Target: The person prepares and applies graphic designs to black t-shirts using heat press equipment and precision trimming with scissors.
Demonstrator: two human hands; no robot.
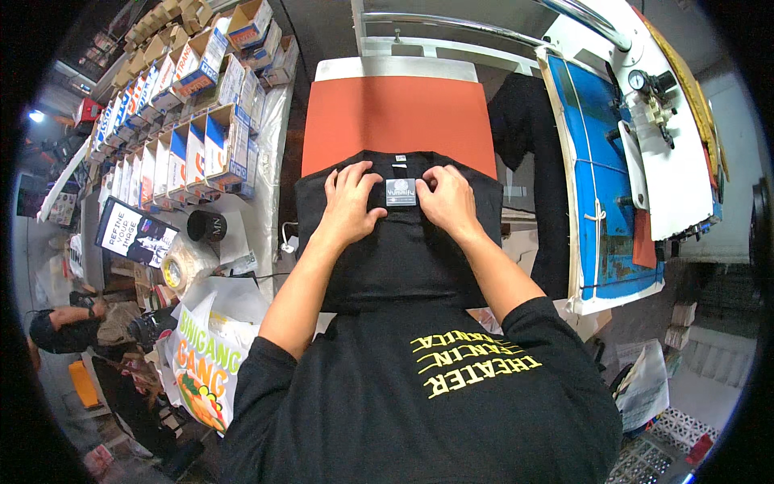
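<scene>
A black shirt [379, 266] lies spread on the pad of an orange-topped platen [395, 121], collar toward the back. A small grey printed square [401, 192] sits below its neck tag. My left hand [351, 202] rests left of the square, fingers spread and bent on the fabric, thumb reaching toward it. My right hand [443, 198] is at the square's right edge, fingers slightly bent and apart on the fabric; whether its fingertips touch the square is unclear.
Stacked cardboard boxes [218, 145], a tape roll [179, 270] and a black cylinder [206, 226] crowd the left. Behind them, low left, is another person [72, 327]. A white machine [661, 161] with gauge and blue bed [605, 266] stands right. A metal rail [451, 24] crosses the back.
</scene>
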